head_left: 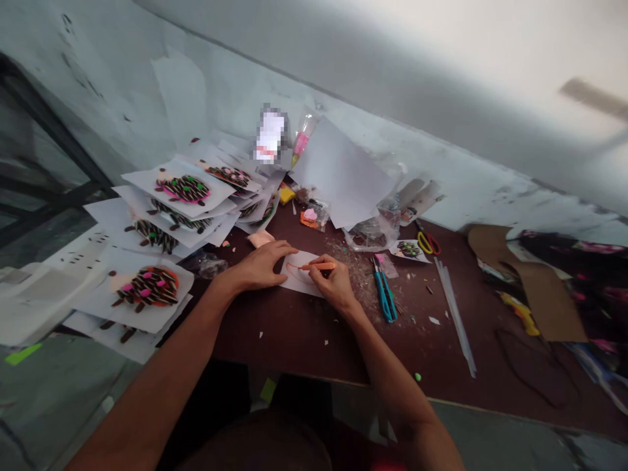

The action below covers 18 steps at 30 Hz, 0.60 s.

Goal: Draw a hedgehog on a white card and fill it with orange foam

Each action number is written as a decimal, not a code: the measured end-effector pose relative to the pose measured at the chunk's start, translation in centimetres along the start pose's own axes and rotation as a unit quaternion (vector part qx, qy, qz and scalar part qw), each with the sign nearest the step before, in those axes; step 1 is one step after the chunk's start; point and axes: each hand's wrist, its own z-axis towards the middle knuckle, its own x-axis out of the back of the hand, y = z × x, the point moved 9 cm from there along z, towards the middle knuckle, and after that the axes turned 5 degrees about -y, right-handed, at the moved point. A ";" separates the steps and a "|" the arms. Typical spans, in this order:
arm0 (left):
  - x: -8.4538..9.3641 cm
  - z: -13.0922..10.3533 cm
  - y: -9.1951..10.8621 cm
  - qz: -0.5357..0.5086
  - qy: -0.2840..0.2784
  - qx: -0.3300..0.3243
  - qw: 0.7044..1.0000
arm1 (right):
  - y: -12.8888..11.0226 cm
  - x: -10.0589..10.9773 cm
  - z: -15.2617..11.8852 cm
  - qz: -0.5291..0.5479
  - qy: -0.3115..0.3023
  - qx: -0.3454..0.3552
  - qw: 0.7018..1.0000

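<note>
My right hand grips an orange pen, its tip on a small white sheet of paper. A curved orange line shows on the sheet beside the tip. My left hand lies at the sheet's left edge, fingers stretched out and thumb apart, holding nothing. Just beyond the left hand is a small pale peach piece. Teal-handled pliers or cutters lie to the right of my right hand.
Papers with decorated hedgehog figures are piled on the left. A large white sheet and a blurred-out phone stand at the wall. Scissors, clear glue sticks, a yellow glue gun and brown cardboard occupy the right.
</note>
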 end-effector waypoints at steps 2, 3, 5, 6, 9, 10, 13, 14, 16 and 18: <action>0.0 0.0 0.0 0.002 -0.002 0.000 1.000 | 0.0 -0.1 0.0 -0.003 -0.003 0.002 1.000; 0.0 0.0 0.0 0.003 -0.002 0.000 1.000 | 0.0 0.0 0.0 -0.002 -0.003 0.001 1.000; 0.0 0.0 -0.1 0.005 0.002 0.000 1.000 | 0.2 0.0 0.1 0.001 -0.005 -0.006 1.000; 0.0 0.0 0.0 0.005 0.004 -0.001 1.000 | 0.3 0.0 0.1 0.001 -0.005 -0.009 1.000; 0.1 0.1 0.1 0.004 0.003 -0.003 1.000 | 0.3 0.2 0.2 -0.001 -0.004 -0.009 1.000; 0.2 0.1 0.2 0.003 0.003 -0.003 1.000 | 0.3 0.2 0.2 -0.004 -0.003 -0.008 1.000; 0.3 0.1 0.5 0.006 0.000 -0.006 1.000 | 0.3 0.4 0.2 -0.014 0.001 -0.008 1.000; 0.3 0.1 0.6 0.006 -0.001 -0.007 1.000 | 0.3 0.5 0.2 -0.015 0.005 -0.008 1.000; 0.4 0.0 0.7 0.005 0.003 -0.010 1.000 | 0.3 0.6 0.1 -0.005 0.015 -0.007 1.000; 0.4 0.0 0.7 -0.001 0.008 -0.013 1.000 | 0.2 0.5 0.0 0.013 0.018 -0.004 1.000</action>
